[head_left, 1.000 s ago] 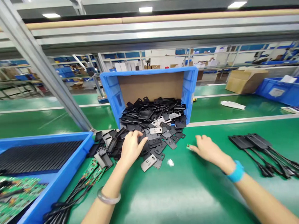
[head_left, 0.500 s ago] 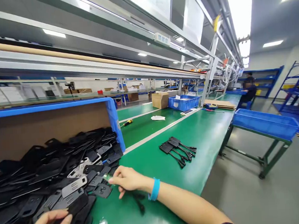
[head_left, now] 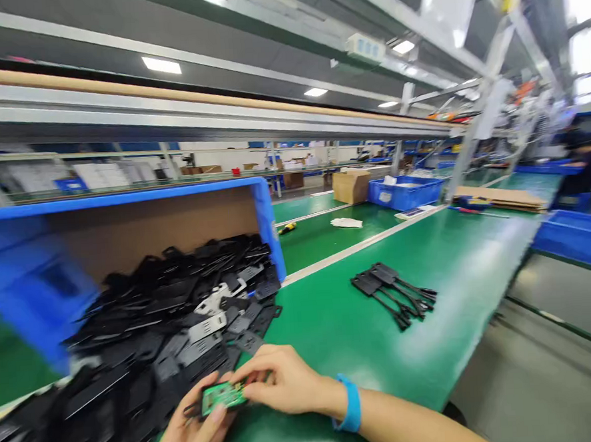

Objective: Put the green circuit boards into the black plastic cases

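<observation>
Low in the head view, my left hand (head_left: 195, 430) is closed around a small green circuit board (head_left: 223, 396) with a dark edge, perhaps a black plastic shell, showing around it. My left thumb lies over the board's face. My right hand (head_left: 285, 381), with a blue band on its wrist, pinches the board's right end, its fingertips close to the left ones. Just beyond both hands spreads a heap of flat black plastic plates (head_left: 151, 316), some with slots. The underside of the board is hidden by my fingers.
A blue crate (head_left: 270, 229) lies on its side behind the heap. Several black units with cables (head_left: 392, 288) lie on the green bench (head_left: 327, 339). Farther off are a white glove (head_left: 346, 222), a cardboard box (head_left: 351, 185) and a blue bin (head_left: 404, 191). A person sits at far right.
My right hand has brought the circuit board to my left hand, which has come away from the heap. Both hands now meet on it. The view has turned left.
</observation>
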### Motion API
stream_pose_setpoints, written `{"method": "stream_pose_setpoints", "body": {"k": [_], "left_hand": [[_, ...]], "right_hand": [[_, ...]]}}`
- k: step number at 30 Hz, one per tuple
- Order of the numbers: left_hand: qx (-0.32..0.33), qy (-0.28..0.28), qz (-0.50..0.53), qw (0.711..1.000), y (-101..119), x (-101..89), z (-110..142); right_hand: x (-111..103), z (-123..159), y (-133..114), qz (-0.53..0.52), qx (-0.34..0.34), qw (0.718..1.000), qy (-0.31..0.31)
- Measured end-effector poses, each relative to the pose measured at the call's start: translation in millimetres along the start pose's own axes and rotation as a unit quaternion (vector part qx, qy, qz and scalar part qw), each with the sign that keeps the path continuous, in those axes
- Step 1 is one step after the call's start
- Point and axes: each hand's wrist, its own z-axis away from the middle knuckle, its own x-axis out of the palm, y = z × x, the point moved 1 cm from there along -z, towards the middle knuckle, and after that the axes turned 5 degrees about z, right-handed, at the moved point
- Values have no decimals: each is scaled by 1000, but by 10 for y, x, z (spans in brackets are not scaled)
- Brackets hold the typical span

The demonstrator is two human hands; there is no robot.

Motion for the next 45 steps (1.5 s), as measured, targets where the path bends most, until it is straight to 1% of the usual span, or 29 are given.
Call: {"method": "stream_pose_setpoints", "body": {"k": [1, 3, 4, 6, 7, 10, 15, 17, 19, 22, 23, 24, 25, 26, 27, 28, 29, 30, 31, 32, 35, 37, 41, 43, 45], "left_hand": [[13, -2, 24, 1000, 13, 32, 57], [30, -17, 60, 998, -3, 66, 108], [34, -31, 70, 996, -24, 65, 106], [40, -49, 86, 994, -72, 31, 82], [39, -59, 92, 993, -93, 10, 72], [30, -84, 110, 990, -126, -22, 83], [10, -113, 150, 982, -124, 17, 137], [10, -116, 160, 980, -138, 33, 137], [17, -107, 165, 980, -167, 45, 125], [33, -65, 163, 984, -212, 58, 96], [38, -51, 157, 986, -221, 59, 86], [42, -38, 148, 987, -224, 60, 78], [48, -30, 135, 989, -222, 60, 71], [56, -26, 121, 991, -216, 58, 66], [66, -24, 106, 992, -207, 55, 64], [79, -26, 91, 992, -198, 51, 64], [91, -31, 75, 992, -189, 47, 66], [104, -38, 59, 992, -183, 43, 69], [118, -46, 40, 991, -178, 38, 73], [133, -51, 19, 990, -174, 34, 77], [169, -55, -35, 983, -160, 23, 86], [161, -61, -37, 984, -142, 19, 93], [109, -73, -6, 991, -102, 16, 118], [109, -66, -7, 992, -94, 14, 135], [126, -53, -15, 991, -98, 18, 151]], "right_hand": [[-12, 11, -26, 15, -11, 1000, 2], [-22, 27, -38, 12, -18, 1000, -18], [-22, 33, -24, -2, -9, 1000, -26], [-17, 47, 28, -34, 13, 999, -11], [-13, 57, 52, -33, 11, 999, -9], [-10, 94, 95, 4, -19, 1000, -15], [-39, 118, 82, 65, -77, 995, -9], [-35, 127, 72, 90, -107, 990, -10], [-12, 147, 66, 117, -136, 984, -20], [46, 185, 71, 144, -156, 977, -37], [66, 191, 77, 141, -148, 978, -38], [82, 192, 87, 128, -126, 983, -36], [95, 188, 101, 102, -85, 991, -33], [104, 179, 119, 65, -28, 997, -34], [113, 169, 137, 21, 40, 998, -50], [123, 159, 154, -24, 108, 990, -83], [132, 151, 165, -61, 165, 976, -128], [136, 144, 169, -82, 200, 962, -169], [136, 138, 166, -83, 208, 954, -197], [130, 131, 158, -67, 195, 957, -205], [102, 122, 122, 7, 109, 983, -150], [97, 128, 106, 18, 85, 986, -142], [107, 141, 93, -11, 99, 982, -162], [111, 143, 86, -5, 105, 981, -163], [115, 141, 82, 11, 112, 981, -155]]}}
